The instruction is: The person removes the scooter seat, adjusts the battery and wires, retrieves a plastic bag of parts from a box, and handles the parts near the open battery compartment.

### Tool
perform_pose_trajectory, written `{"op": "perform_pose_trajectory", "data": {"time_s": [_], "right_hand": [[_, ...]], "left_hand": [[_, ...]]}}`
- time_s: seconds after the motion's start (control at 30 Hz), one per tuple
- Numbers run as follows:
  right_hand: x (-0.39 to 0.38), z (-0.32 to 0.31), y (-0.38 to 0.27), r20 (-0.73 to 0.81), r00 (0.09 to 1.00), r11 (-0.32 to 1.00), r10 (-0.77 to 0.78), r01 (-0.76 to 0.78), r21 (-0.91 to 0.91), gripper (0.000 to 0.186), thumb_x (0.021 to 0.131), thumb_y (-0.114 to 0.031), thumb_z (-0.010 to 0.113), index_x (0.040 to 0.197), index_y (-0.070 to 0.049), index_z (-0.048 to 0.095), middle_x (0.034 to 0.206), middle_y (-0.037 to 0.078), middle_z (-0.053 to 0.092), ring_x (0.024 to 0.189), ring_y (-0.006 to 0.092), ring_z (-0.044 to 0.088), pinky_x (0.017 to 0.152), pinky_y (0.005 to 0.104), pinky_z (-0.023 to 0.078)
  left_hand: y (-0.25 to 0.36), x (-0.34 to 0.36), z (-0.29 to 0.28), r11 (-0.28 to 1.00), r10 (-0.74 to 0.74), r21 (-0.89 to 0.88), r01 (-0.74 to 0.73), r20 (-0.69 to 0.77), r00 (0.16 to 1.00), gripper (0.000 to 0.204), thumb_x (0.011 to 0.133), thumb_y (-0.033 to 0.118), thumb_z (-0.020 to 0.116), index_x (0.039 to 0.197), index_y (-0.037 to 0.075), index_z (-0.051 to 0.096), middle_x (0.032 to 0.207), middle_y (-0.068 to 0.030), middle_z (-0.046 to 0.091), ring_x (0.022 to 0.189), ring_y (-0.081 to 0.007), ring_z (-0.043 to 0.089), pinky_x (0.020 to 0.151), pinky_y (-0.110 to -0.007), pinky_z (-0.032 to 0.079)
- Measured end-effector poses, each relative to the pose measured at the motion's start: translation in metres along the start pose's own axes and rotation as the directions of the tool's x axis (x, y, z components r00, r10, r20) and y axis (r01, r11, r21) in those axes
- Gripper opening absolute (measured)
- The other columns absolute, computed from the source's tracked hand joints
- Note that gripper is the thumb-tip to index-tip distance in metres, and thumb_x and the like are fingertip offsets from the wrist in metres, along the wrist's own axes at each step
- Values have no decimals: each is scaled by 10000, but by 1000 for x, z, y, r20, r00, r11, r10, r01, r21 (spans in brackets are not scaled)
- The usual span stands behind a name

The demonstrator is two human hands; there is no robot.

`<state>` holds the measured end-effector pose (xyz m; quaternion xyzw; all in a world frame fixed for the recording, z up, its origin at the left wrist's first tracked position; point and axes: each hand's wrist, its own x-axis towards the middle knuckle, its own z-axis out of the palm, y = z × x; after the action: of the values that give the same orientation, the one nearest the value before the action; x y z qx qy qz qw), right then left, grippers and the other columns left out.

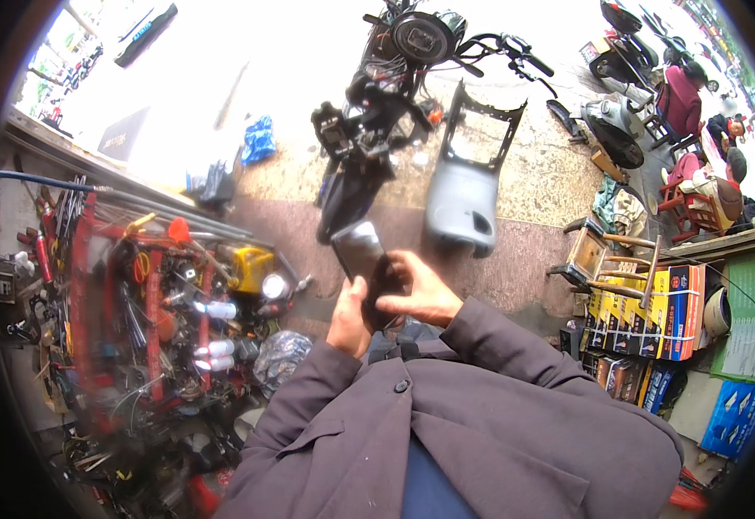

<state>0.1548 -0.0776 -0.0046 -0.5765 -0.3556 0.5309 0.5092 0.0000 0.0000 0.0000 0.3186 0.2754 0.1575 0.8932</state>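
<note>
In front of my chest I hold a dark, flat smartphone [362,246], tilted, with a shiny reflection on its upper part. My left hand [350,322] is closed round its lower left side, the thumb lying along the edge. From the right, my right hand [422,292] grips its lower right side with bent fingers and thumb. The phone's lower end is in shadow between the hands. Beyond it stands a partly stripped electric scooter [369,130], its wiring and round gauge exposed. A grey plastic body panel [464,195] lies on the ground to its right.
At left, a red rack [154,320] is crowded with tools. A yellow case [252,268] and a clear plastic bag [280,362] are close by. On the right, a wooden stool [607,259] sits on stacked boxes [645,316]. Seated people [684,99] are farther off.
</note>
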Motion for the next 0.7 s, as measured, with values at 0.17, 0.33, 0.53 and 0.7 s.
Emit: {"op": "perform_pose_trajectory", "data": {"time_s": [0.17,0.33,0.53,0.7], "right_hand": [[-9,-17,2,4,999,998,41,-40,-38,1009,646,-257,894,1425,36,324,1253,193,554,1189,263,537,1016,366,444],[-20,-50,36,73,990,982,117,-126,143,912,717,-195,848,1423,51,326,1179,190,595,1111,257,578,948,382,483],[-45,-93,113,13,866,833,499,-484,268,850,724,-79,821,1414,53,343,1049,108,602,820,144,583,605,264,458],[-73,-117,164,-64,853,841,517,-493,224,864,657,-9,808,1387,63,352,993,127,615,825,189,606,667,300,491]], "left_hand": [[5,0,19,958,-139,246,150,-61,988,498,988,353,489,1429,170,348,1308,-50,519,1098,-202,589,788,-436,572],[0,9,19,889,-298,365,276,4,955,569,965,331,548,1454,121,347,1353,-71,495,1158,-240,543,887,-481,508],[-5,23,10,729,-425,585,356,-21,905,552,964,337,590,1410,53,429,1282,-152,585,1109,-259,591,891,-445,514],[-12,31,7,668,-492,635,388,-15,870,548,970,349,582,1407,51,438,1269,-128,591,1077,-219,592,890,-422,515]]}}
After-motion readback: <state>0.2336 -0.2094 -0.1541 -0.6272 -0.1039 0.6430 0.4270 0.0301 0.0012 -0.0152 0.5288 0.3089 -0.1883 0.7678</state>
